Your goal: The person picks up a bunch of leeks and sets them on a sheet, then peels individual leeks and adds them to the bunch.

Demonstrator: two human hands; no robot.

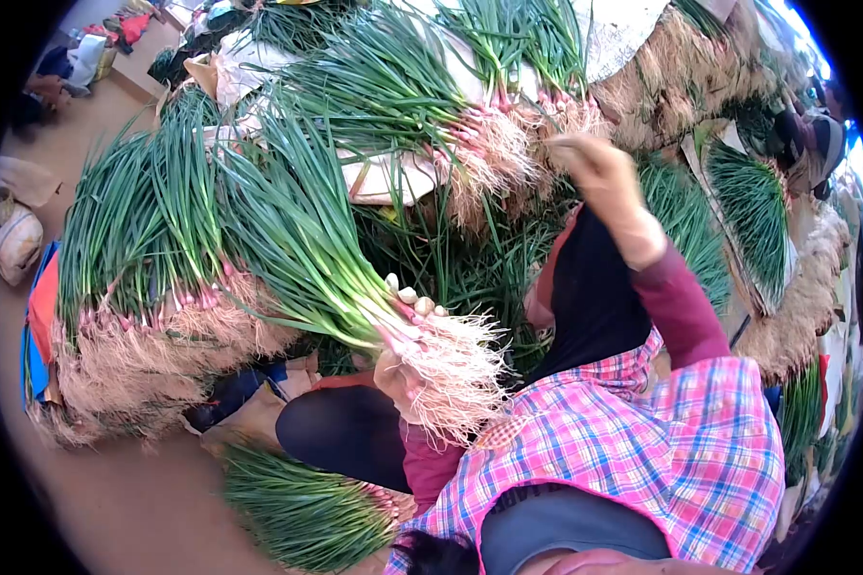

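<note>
My left hand (394,379) is closed around a bunch of spring onions (331,254). Its long green leaves point up and left, and the pink bases and pale, stringy roots hang over my lap. Whitish fingertips show along the bunch's far side. Blurred by motion, my right hand (599,177) is raised over my knee, nearest the root ends of several laid-out spring onion bunches (494,134). Whether its fingers hold anything cannot be made out.
A broad row of spring onions (153,240) lies at the left, roots towards me. Another bunch (307,508) rests on the floor by my leg. More piles (748,216) stand at the right. A tied sack (16,235) sits at the far left.
</note>
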